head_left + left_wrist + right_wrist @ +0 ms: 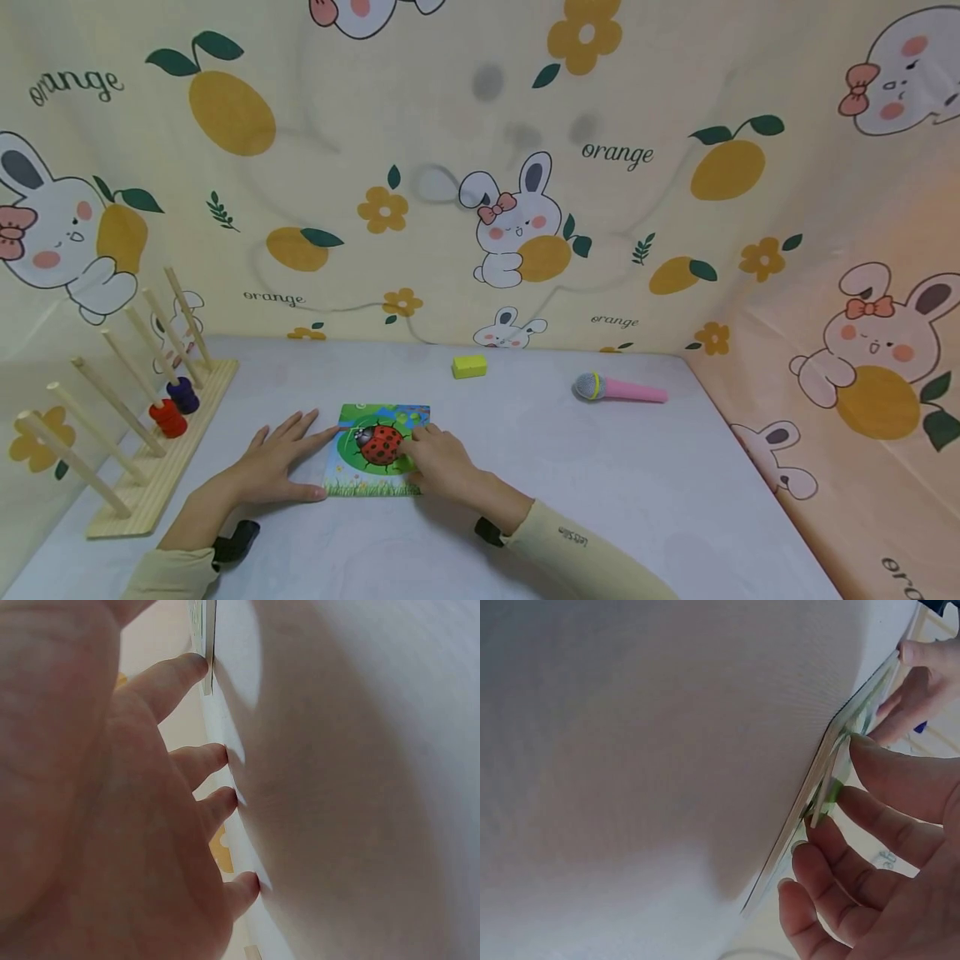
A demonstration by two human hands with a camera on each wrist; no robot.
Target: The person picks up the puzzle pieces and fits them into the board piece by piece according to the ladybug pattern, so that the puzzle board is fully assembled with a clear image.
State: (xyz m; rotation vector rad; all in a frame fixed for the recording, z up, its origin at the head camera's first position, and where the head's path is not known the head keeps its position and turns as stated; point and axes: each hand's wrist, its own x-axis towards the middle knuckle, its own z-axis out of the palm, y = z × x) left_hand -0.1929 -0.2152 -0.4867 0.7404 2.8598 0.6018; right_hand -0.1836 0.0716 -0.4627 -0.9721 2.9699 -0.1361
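Observation:
A square ladybug puzzle point(367, 484) lies flat on the table, a red spotted ladybug on green in its middle. My left hand point(272, 468) is spread beside it, with index fingertip and thumb at the puzzle's left edge. In the left wrist view, the other fingertips of the left hand point(150, 802) rest on the table. Over the puzzle's right side, my right hand point(447, 468) pinches a thin wooden puzzle piece point(825, 784) between thumb and fingers. That piece stands tilted up from the board in the right wrist view; from the head, the hand mostly hides it.
On the left stands a wooden peg rack point(142, 508) with several upright pegs, a red stack point(168, 418) and a dark blue stack point(183, 396). A yellow block point(469, 367) sits near the back edge. To the right lies a pink toy microphone point(630, 390). Printed cloth hangs behind the table.

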